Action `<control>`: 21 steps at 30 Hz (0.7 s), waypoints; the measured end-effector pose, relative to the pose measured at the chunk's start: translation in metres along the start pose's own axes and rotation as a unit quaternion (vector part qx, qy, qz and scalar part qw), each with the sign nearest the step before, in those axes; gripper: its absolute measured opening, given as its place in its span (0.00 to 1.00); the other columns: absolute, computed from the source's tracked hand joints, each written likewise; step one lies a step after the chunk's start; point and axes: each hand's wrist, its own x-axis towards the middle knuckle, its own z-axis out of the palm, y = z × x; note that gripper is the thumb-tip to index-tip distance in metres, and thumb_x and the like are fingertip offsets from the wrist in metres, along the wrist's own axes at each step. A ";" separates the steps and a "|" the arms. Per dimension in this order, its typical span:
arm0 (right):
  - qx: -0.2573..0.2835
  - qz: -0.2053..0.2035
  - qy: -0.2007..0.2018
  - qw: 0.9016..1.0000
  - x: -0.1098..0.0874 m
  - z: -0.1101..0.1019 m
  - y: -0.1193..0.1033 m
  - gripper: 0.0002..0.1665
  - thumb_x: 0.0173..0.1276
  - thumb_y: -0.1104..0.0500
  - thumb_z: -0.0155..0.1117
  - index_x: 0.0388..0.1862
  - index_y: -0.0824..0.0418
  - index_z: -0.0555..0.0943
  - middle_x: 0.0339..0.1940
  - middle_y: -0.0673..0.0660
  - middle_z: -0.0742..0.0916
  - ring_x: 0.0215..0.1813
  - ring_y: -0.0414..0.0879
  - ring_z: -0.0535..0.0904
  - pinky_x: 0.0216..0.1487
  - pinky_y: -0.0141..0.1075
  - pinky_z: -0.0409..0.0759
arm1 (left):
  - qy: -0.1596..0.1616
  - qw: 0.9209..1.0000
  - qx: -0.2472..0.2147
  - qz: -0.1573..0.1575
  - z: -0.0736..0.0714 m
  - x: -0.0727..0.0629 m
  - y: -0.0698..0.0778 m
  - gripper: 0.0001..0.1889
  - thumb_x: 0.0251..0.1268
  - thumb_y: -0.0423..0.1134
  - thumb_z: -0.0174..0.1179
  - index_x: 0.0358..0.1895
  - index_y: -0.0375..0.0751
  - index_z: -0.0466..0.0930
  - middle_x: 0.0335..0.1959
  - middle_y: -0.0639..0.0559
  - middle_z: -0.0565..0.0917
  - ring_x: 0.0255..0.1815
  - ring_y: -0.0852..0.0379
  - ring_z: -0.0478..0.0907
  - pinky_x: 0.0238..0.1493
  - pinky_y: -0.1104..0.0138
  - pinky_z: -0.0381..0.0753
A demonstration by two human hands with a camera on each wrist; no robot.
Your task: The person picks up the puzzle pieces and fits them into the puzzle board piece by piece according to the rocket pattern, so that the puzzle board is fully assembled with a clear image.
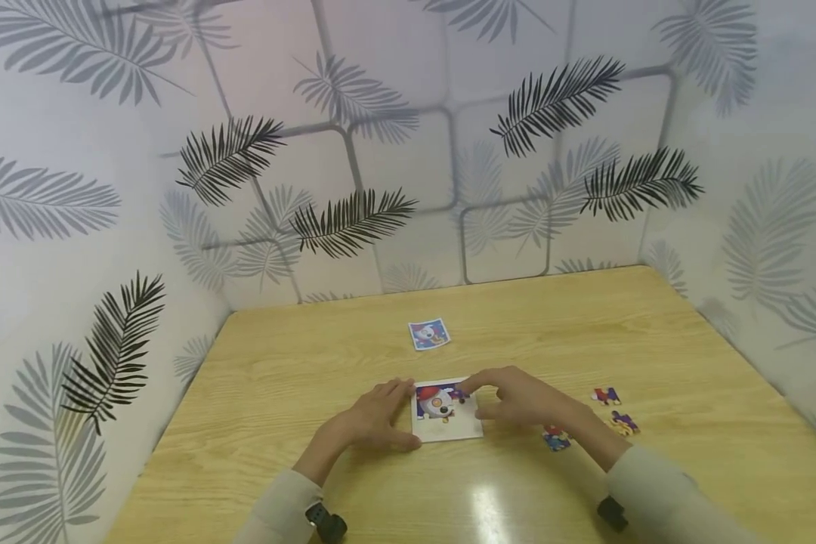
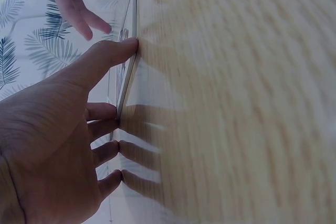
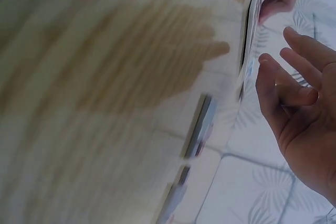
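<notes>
A white puzzle board (image 1: 449,431) lies on the table with a partly assembled dog picture (image 1: 430,404) in its upper left. My left hand (image 1: 378,418) holds the board's left side, with fingertips at the far left corner and the thumb at the near one. The left wrist view shows that hand's thumb (image 2: 123,48) and index finger against the board's thin edge. Over the upper right part, my right hand (image 1: 517,397) points its index finger down at a small purple puzzle piece (image 1: 458,394). Nothing is pinched in its loosely bent fingers in the right wrist view.
Loose puzzle pieces lie to the right: a red and purple one (image 1: 607,396), a purple and yellow one (image 1: 623,423), and a blue and red one (image 1: 556,438) partly under the right forearm. A small picture card (image 1: 429,334) sits beyond the board on the wooden table (image 1: 299,340).
</notes>
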 end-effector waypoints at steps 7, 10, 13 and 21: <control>0.007 -0.007 0.025 1.000 -0.023 -0.017 0.018 0.33 0.69 0.55 0.68 0.71 0.59 0.71 0.53 0.59 0.87 0.62 0.62 0.79 0.58 0.61 0.80 | 0.006 1.000 -0.006 0.003 0.000 -0.004 -0.005 0.51 0.57 0.61 0.68 0.80 0.45 0.52 0.80 0.41 0.56 0.80 0.38 0.53 0.78 0.44 0.56; -0.008 -0.011 0.036 0.999 -0.036 -0.023 0.027 0.33 0.68 0.55 0.68 0.70 0.61 0.72 0.51 0.58 0.87 0.57 0.59 0.81 0.54 0.56 0.83 | 0.005 1.000 -0.007 0.007 0.001 -0.004 -0.007 0.51 0.57 0.62 0.68 0.79 0.46 0.53 0.80 0.42 0.58 0.80 0.39 0.54 0.79 0.45 0.56; -0.021 -0.012 0.045 0.999 -0.049 -0.030 0.036 0.33 0.67 0.55 0.69 0.68 0.62 0.72 0.50 0.58 0.87 0.47 0.53 0.83 0.46 0.45 0.85 | 0.005 1.000 -0.005 0.014 0.003 -0.002 -0.007 0.52 0.57 0.63 0.67 0.79 0.46 0.53 0.79 0.43 0.59 0.80 0.40 0.56 0.78 0.46 0.57; -0.040 -0.004 0.064 0.997 -0.067 -0.053 0.052 0.27 0.66 0.58 0.70 0.63 0.63 0.76 0.47 0.57 0.86 0.39 0.43 0.78 0.33 0.30 0.76 | 0.011 1.000 0.004 0.006 0.002 0.000 -0.008 0.52 0.56 0.64 0.67 0.79 0.47 0.53 0.80 0.43 0.57 0.80 0.40 0.55 0.79 0.46 0.57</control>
